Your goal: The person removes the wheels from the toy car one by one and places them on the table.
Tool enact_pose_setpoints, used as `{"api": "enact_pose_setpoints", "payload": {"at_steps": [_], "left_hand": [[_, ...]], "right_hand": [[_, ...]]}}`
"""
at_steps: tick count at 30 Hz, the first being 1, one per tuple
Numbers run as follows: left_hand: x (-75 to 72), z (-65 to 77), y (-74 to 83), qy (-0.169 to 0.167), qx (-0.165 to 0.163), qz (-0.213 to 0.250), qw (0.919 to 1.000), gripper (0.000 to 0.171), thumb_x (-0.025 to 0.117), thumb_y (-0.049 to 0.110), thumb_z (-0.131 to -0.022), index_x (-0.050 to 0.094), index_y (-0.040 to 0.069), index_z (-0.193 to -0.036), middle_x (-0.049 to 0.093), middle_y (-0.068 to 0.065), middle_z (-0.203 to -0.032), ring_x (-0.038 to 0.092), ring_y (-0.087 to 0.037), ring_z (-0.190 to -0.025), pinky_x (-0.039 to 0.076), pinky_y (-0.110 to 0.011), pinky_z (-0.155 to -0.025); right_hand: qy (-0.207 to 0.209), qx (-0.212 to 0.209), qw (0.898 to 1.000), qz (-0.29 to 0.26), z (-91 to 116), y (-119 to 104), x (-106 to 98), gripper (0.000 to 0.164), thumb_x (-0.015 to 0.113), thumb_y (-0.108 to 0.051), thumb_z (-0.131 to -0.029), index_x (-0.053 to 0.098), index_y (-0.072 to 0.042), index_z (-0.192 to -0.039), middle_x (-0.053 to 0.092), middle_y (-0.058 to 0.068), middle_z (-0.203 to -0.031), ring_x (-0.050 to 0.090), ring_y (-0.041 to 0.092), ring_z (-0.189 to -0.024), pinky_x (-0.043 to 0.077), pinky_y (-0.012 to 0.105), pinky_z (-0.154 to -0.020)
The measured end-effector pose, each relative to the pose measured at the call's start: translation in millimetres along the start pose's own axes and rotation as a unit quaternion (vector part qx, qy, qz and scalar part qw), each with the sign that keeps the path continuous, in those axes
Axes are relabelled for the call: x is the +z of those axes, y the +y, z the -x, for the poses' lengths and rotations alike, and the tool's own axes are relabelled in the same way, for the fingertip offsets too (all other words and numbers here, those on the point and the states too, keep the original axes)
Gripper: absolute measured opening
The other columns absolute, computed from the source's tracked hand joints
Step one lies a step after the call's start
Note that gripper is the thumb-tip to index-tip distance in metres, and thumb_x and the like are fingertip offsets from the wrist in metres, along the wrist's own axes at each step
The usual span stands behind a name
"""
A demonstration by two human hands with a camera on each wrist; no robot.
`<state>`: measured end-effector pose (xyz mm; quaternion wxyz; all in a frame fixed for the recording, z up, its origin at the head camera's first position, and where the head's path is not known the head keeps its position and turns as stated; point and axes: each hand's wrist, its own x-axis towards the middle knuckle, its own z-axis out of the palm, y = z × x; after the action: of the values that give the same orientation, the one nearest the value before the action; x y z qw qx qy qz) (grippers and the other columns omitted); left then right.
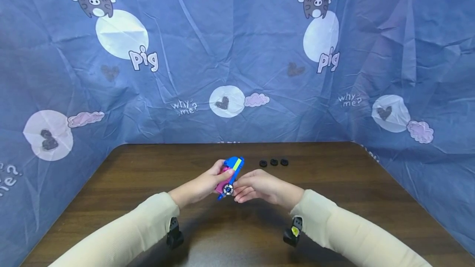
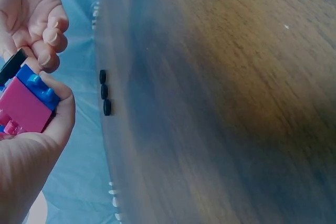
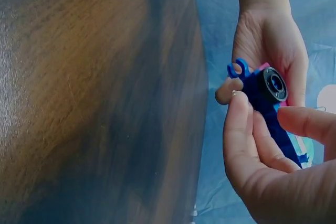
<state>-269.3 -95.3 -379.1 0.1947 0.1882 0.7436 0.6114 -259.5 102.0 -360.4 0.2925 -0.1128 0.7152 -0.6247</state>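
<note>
My left hand (image 1: 203, 186) grips a blue and pink toy vehicle (image 1: 236, 165) with a yellow-green stripe, its thumb lying across the side. A wheel (image 3: 274, 85) with a black tyre is on the side facing my right hand. Two blue prongs stick out at one end in the right wrist view. My right hand (image 1: 265, 187) is beside the wheel, fingers loosely bent, with thumb and fingertips close to the toy or touching it; whether they press on it is hard to tell. In the left wrist view, the pink underside (image 2: 27, 107) shows within the left hand.
Three small black wheels (image 1: 273, 162) lie in a row near the far edge of the brown wooden table (image 1: 148, 164). A blue printed cloth (image 1: 222, 19) hangs behind the table and along both sides.
</note>
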Motion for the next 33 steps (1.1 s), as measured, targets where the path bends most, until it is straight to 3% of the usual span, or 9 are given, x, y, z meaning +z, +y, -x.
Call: {"api": "enact_pose_setpoints", "payload": {"at_steps": [6, 11, 21, 27, 33], "left_hand": [[-1.7, -1.7, 0.4, 0.014, 0.011, -0.027, 0.9995, 0.056, 0.054, 0.029, -0.099, 0.022, 0.005, -0.14, 0.045, -0.022, -0.126, 0.059, -0.024, -0.1, 0.056, -0.038, -0.079], [-2.1, -4.0, -2.1, 0.024, 0.018, -0.011, 0.9995, 0.055, 0.057, 0.025, -0.098, 0.026, 0.007, -0.14, 0.05, -0.022, -0.126, 0.058, -0.021, -0.102, 0.056, -0.038, -0.083], [-1.0, -3.7, 0.1, 0.038, 0.032, -0.025, 0.9984, 0.057, 0.062, 0.019, -0.095, 0.03, 0.0, -0.138, 0.057, -0.024, -0.123, 0.06, -0.019, -0.102, 0.056, -0.039, -0.086], [0.2, -1.4, 0.2, 0.043, 0.003, -0.015, 0.999, 0.061, 0.064, 0.018, -0.094, 0.028, 0.0, -0.14, 0.058, -0.024, -0.125, 0.062, -0.021, -0.101, 0.057, -0.042, -0.084], [0.4, -2.1, 1.4, 0.061, 0.0, -0.009, 0.9981, 0.06, 0.062, 0.019, -0.095, 0.028, -0.003, -0.14, 0.059, -0.023, -0.122, 0.063, -0.028, -0.102, 0.057, -0.04, -0.083]], "right_hand": [[-0.02, -0.011, 1.0, 0.016, 2, -2, 2, 0.028, 0.063, -0.018, -0.094, 0.063, 0.008, -0.105, 0.072, 0.012, -0.082, 0.071, 0.017, -0.071, 0.059, 0.036, -0.077], [-0.019, -0.037, 0.997, 0.061, 2, 3, 8, 0.019, 0.068, -0.014, -0.09, 0.058, 0.002, -0.091, 0.071, 0.015, -0.081, 0.068, 0.015, -0.064, 0.059, 0.039, -0.074], [-0.003, -0.071, 0.992, 0.104, 0, 12, 14, 0.019, 0.067, -0.014, -0.091, 0.059, 0.002, -0.084, 0.068, 0.007, -0.069, 0.065, 0.013, -0.057, 0.059, 0.039, -0.067], [0.002, -0.106, 0.981, 0.16, 1, 15, 16, 0.023, 0.069, -0.017, -0.09, 0.061, 0.005, -0.083, 0.067, 0.013, -0.067, 0.067, 0.019, -0.057, 0.059, 0.042, -0.064], [0.046, -0.151, 0.967, 0.202, 1, 16, 20, 0.031, 0.071, -0.022, -0.089, 0.065, 0.005, -0.076, 0.067, 0.02, -0.064, 0.065, 0.023, -0.051, 0.057, 0.048, -0.058]]}}
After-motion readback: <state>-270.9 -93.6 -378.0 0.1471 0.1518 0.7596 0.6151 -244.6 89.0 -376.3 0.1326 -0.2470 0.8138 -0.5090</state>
